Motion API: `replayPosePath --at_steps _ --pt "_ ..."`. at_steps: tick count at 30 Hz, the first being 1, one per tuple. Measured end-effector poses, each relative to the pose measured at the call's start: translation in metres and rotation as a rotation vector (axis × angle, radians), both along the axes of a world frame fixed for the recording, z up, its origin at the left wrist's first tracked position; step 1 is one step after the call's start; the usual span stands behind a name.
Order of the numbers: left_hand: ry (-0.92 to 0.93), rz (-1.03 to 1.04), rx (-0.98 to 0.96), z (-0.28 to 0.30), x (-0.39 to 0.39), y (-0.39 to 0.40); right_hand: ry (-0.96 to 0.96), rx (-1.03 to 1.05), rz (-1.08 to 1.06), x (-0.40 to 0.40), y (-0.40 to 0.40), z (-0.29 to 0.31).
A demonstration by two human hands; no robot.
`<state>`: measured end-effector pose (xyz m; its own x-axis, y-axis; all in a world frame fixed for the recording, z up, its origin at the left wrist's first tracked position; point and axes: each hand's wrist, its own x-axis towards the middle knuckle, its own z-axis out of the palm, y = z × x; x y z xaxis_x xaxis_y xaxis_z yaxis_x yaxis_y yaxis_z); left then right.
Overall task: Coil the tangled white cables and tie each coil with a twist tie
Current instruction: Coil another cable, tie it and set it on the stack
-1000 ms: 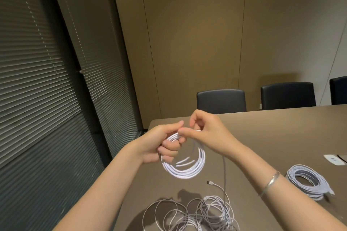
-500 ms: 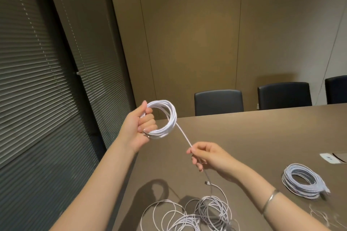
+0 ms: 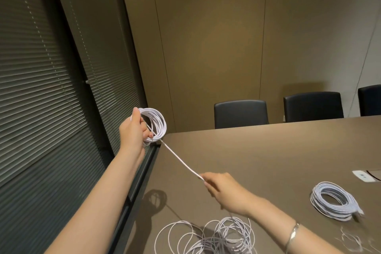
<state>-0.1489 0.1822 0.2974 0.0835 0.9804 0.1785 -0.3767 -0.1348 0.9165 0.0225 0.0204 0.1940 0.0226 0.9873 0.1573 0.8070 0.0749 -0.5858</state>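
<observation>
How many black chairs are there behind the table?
3. One chair is near the table's left end, one is further right, and one is cut off by the right edge. More may sit out of view.

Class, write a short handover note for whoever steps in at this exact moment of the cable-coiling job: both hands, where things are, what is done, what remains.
Left hand: grips the part-wound white cable coil, raised off the brown table's corner.
Right hand: pinches the taut white strand running from that coil.
Done: one finished white coil lies at right.
Left: wind in the loose tangled white cable on the near edge, then tie. Thin white twist ties seem to lie far right, blurred.
</observation>
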Motion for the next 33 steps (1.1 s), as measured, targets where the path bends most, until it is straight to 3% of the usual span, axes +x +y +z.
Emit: replayPosePath --at_steps 5,7,11,16,22,26,30,33 --pt "0.583 0.054 0.290 -0.019 0.006 0.002 -0.295 0.189 0.024 -0.021 -0.009 0.037" --pt "0.749 -0.062 0.361 -0.023 0.008 -0.009 -0.327 0.317 0.048 -0.024 -0.009 0.052" --pt "0.885 -0.385 0.357 -0.024 0.017 -0.043 -0.240 0.496 0.044 -0.017 -0.004 0.067" --pt "0.562 -0.792 -0.106 -0.024 0.022 -0.063 -0.112 0.505 -0.036 0.001 0.004 0.069" --pt "0.442 -1.095 -0.354 -0.019 0.017 -0.063 0.220 0.400 -0.112 0.020 0.008 0.062" --pt "0.283 -1.178 -0.401 -0.015 0.010 -0.053 0.634 0.285 -0.121 0.030 0.010 0.052" --pt "0.067 -1.161 -0.381 -0.007 0.005 -0.043 0.829 0.204 -0.136 0.034 0.009 0.034" --pt "-0.101 -1.133 -0.352 -0.005 0.003 -0.034 0.864 0.189 -0.119 0.030 0.011 0.020"
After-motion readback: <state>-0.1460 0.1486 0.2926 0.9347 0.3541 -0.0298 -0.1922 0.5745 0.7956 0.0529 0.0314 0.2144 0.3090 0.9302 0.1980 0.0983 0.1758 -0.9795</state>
